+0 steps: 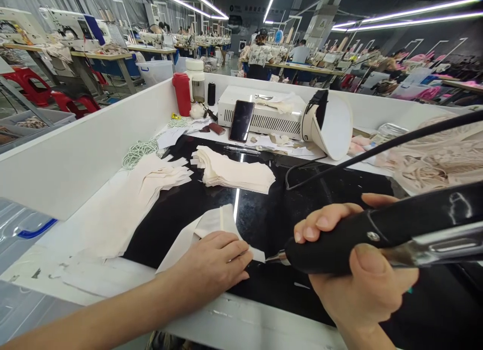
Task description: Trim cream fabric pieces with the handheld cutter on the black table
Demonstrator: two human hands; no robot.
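My left hand lies flat, fingers stretched, on a white fabric piece on the black work surface. My right hand is wrapped round the black handle of a corded hand tool. The tool's metal tip points at the edge of the fabric piece, just right of my left fingertips. A black cable runs from the tool up to the right.
A stack of cut cream pieces and a looser pile lie further back. Behind them stand a white machine box with a phone leaning on it, a red bottle, and white walls. Other people work at distant tables.
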